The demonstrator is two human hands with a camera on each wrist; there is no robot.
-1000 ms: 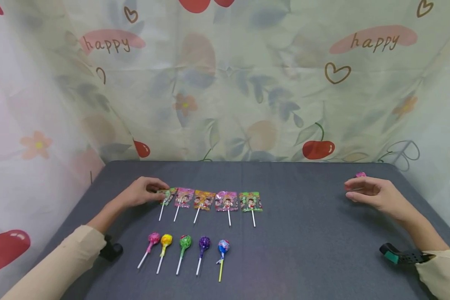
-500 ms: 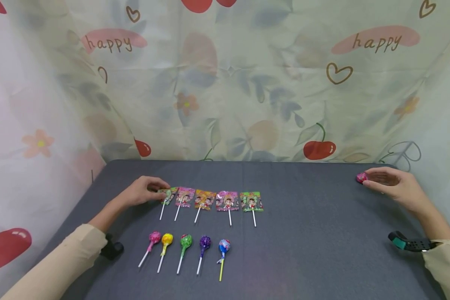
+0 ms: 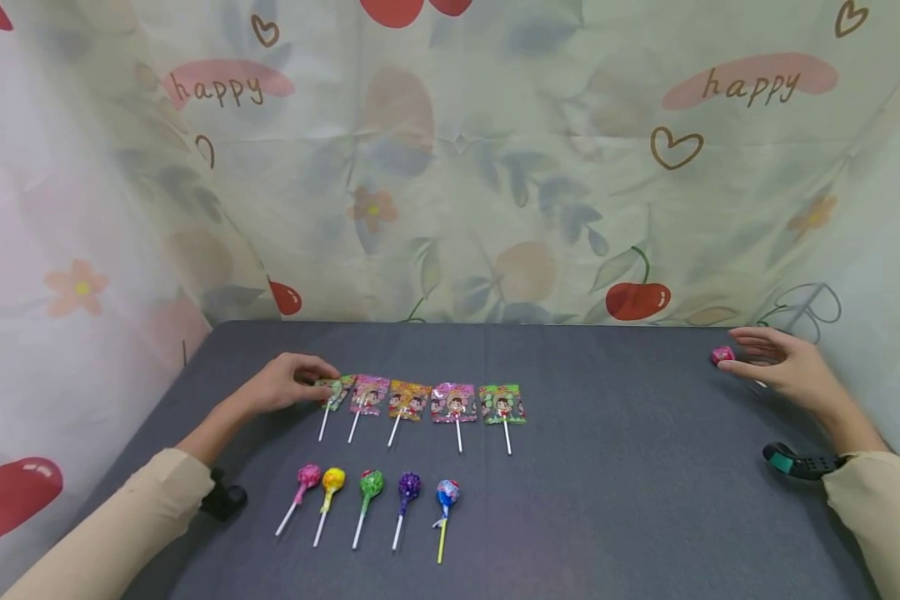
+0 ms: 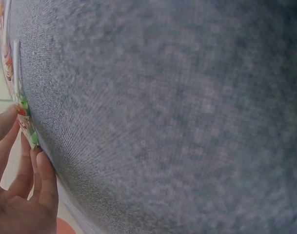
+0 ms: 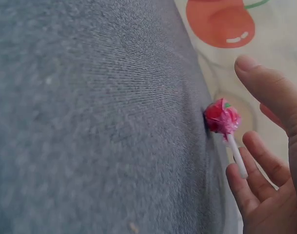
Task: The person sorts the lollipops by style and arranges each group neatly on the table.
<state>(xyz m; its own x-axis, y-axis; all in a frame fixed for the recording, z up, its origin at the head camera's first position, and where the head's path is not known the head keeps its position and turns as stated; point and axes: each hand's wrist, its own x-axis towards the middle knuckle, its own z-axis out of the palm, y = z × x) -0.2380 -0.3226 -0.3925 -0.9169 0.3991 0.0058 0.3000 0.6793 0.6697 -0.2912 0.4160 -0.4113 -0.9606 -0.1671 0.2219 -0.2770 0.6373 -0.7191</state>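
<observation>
At the left end of the back row, my left hand [image 3: 288, 385] pinches a lollipop in a flat green wrapper [image 3: 337, 393] lying on the table. In the left wrist view, thumb and fingers are at the edges of that green-wrapped lollipop [image 4: 23, 116], its white stick free. Near the table's back right corner, my right hand [image 3: 789, 364] is spread around a round lollipop in pink wrapping [image 3: 722, 356]. The right wrist view shows thumb and fingers apart, with the stick of the pink lollipop [image 5: 221, 116] in front of the fingers.
More flat-wrapped lollipops, such as an orange one [image 3: 408, 400], continue the back row. In front lies a row of several round lollipops, including a yellow one [image 3: 333, 481] and a blue one [image 3: 447, 492]. A patterned curtain [image 3: 457, 208] hangs behind the grey-covered table [image 3: 607, 467].
My right hand has moved right and back from in front of the pink lollipop, and its fingers have spread, leaving the lollipop on the table. The left hand stays in place.
</observation>
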